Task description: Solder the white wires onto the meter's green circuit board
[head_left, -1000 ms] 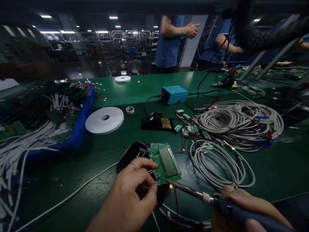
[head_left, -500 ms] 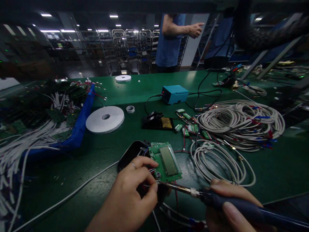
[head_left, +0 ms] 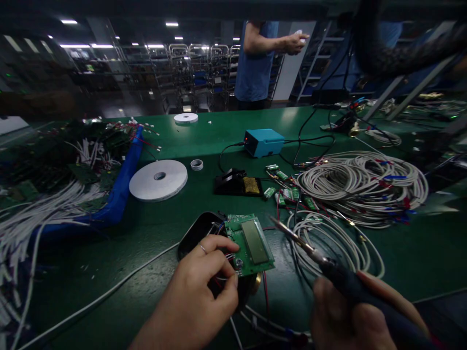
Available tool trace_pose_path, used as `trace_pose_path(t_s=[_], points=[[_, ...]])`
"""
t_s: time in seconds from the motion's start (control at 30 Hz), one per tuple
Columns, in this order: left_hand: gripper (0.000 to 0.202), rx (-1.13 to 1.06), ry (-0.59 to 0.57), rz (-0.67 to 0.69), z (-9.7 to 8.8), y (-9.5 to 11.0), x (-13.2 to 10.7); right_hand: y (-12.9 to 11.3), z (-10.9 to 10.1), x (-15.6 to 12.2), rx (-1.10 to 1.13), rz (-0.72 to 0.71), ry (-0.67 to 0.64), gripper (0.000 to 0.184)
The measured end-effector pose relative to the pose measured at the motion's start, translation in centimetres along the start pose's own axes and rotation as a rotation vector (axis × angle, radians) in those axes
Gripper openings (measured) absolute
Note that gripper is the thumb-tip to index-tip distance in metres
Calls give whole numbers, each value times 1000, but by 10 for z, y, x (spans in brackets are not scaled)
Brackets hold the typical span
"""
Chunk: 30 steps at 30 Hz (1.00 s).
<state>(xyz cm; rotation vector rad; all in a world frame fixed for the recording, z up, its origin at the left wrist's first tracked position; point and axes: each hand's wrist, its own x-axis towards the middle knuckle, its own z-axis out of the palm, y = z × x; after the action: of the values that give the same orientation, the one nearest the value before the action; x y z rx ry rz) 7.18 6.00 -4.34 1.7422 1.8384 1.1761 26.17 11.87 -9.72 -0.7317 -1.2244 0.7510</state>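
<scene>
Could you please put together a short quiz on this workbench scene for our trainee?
1. Which tool does the right hand hold?
2. True or false: in the camera's view, the large white reel lies to the right of the blue soldering station.
3. Fill in the gap: the left hand is at a green circuit board that carries a rectangular ____.

Key:
1. A soldering iron.
2. False; the reel lies to the left of the station.
3. Display.
</scene>
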Motion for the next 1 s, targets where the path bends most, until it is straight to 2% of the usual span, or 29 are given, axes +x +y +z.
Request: trace_pose_path(t_s=[0.07,0.1,0.2,0.27,0.4,0.57,0.63,0.73,0.9,1.0], points=[[17,-2,0,5,0,0,0,-1,13,-3,19,-98,3,25],[17,-1,-3,8,1,0,1,-1,19,-4,-24,-151,-44,31],[17,3,-15,17,2,-1,1,4,32,-4,-201,-237,-282,42],[17,1,-29,27,1,-1,0,11,37,-3,-203,-268,-396,47],[13,-42,-98,4,-9,-3,0,20,41,-4,-139,-297,-360,52],[19,-38,-285,36,-31,-9,0,18,42,-5,-147,-313,-341,49],[19,-36,-327,53,-35,-10,0,17,42,-4,-142,-319,-338,49],[18,-23,-305,46,-33,-10,1,17,41,-3,-139,-322,-348,49],[17,40,-162,42,-19,-4,1,19,38,-4,-136,-318,-395,52],[18,63,-116,66,-12,-2,0,19,37,-5,-125,-344,-387,53]])
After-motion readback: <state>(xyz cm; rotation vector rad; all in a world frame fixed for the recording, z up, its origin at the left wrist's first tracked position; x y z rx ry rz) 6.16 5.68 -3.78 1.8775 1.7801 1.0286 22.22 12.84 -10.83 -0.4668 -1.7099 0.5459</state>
